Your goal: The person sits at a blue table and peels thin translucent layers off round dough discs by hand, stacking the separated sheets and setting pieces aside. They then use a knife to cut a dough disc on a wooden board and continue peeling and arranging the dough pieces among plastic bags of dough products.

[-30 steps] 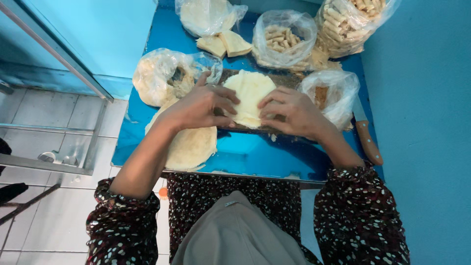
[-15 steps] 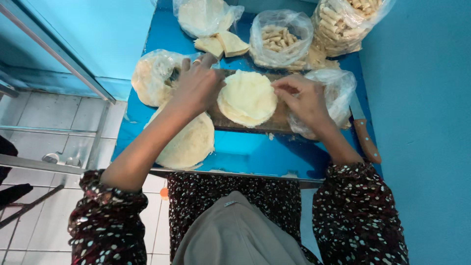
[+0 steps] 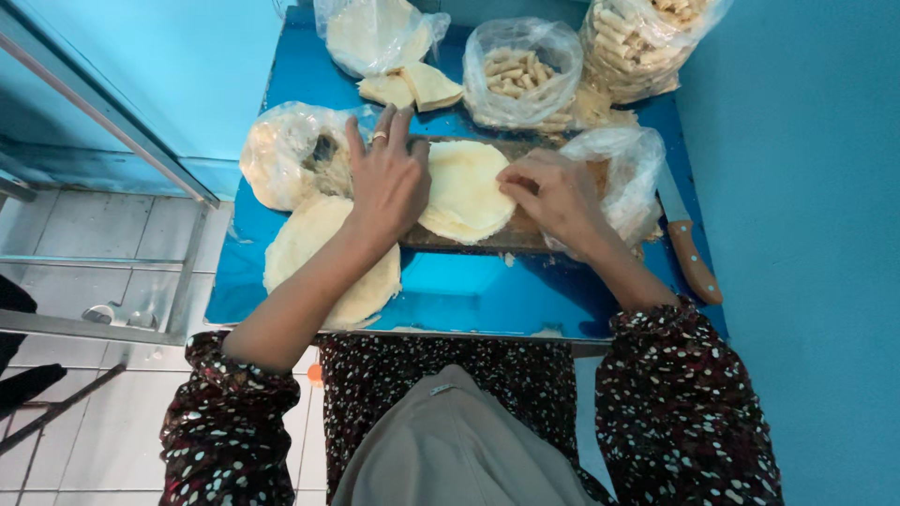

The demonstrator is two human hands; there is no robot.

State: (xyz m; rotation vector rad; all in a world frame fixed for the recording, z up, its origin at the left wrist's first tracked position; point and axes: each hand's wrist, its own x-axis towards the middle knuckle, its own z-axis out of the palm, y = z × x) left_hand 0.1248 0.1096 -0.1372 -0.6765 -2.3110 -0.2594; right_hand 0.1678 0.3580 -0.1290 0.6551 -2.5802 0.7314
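**Hands on a round wrapper at a crowded blue table**

Where the blue table (image 3: 487, 295) meets the person's lap, its near edge runs bare between the two patterned sleeves, and a strip of open blue surface lies just behind that edge, the only free room on the top. At the near left corner a stack of round wrappers (image 3: 323, 258) reaches close to the table's edge. Past the bare strip sits a wooden board (image 3: 511, 239), its front edge showing under a single round wrapper (image 3: 466, 190) spread flat on it. The left hand (image 3: 389, 178) lies flat and unclenched, fingers spread, with its palm on the wrapper's left rim and a ring on one finger. The right hand (image 3: 553, 192) rests on the wrapper's right rim with fingers curled; whether it pinches the sheet or only presses it cannot be told. A clear bag (image 3: 291, 155) lies just left of the left hand, and another clear bag (image 3: 628, 178) sits behind the right hand. A knife (image 3: 684, 239) with a wooden handle lies along the right edge, near the blue wall. Farther back, folded pieces (image 3: 412, 89) lie beside a bag of rolled sticks (image 3: 520, 75), and two more filled bags crowd the far edge.
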